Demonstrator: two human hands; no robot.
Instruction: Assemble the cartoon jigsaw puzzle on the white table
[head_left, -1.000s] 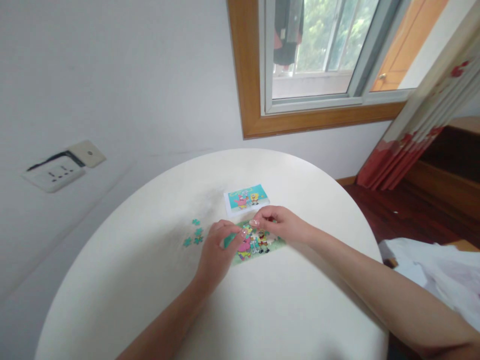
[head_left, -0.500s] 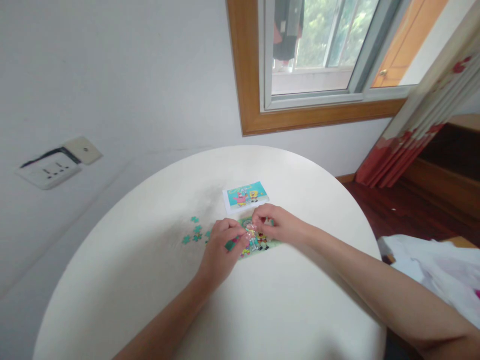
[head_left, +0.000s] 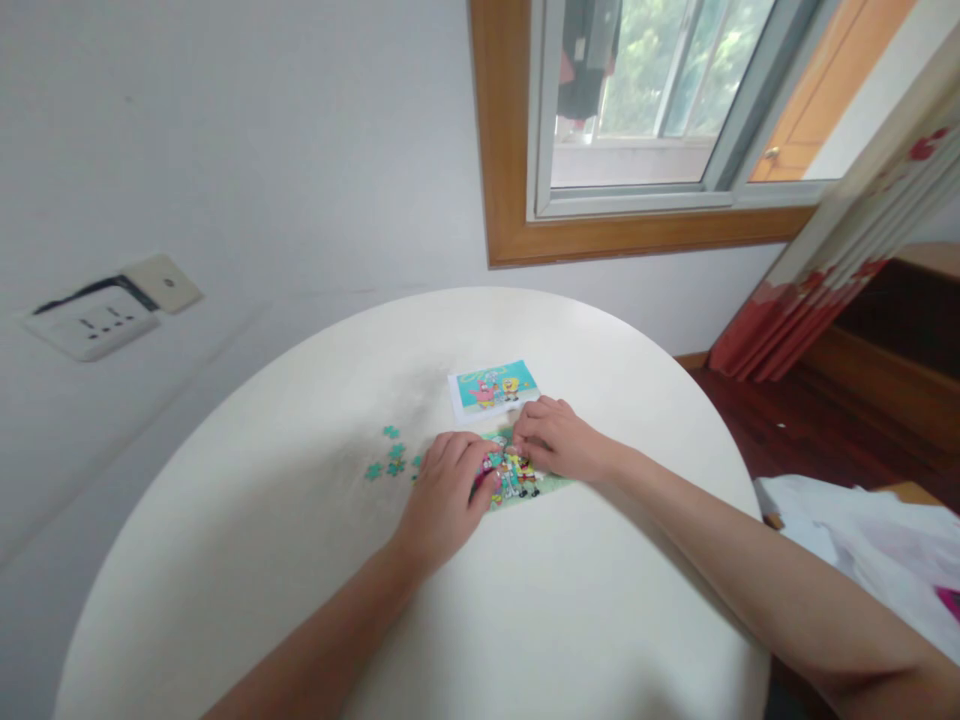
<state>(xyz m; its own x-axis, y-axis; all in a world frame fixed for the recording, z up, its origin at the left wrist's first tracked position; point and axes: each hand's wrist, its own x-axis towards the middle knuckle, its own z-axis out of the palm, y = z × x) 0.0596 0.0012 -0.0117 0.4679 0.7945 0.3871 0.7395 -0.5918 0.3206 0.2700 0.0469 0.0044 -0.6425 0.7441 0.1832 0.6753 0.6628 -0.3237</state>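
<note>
A partly joined cartoon jigsaw (head_left: pixel 517 480) lies flat on the white round table (head_left: pixel 585 590). My left hand (head_left: pixel 448 490) rests on its left side, fingers apart and bent, with no piece visible in them. At the upper part of the jigsaw my right hand (head_left: pixel 559 438) has its fingertips pinched together on something too small to make out. Several loose green pieces (head_left: pixel 396 460) are left of my left hand. Just behind the jigsaw sits a picture card (head_left: pixel 495 388) with the same kind of cartoon figures.
A white wall with a socket (head_left: pixel 101 320) stands behind the table at the left. A wood-framed window (head_left: pixel 506 235) is beyond the far edge. White plastic bags (head_left: pixel 847 540) lie at the right, below a curtain (head_left: pixel 802 300).
My left hand has moved off the middle of the jigsaw and its fingers have spread and lowered. My right hand has shifted slightly up and right. The view has tilted a little.
</note>
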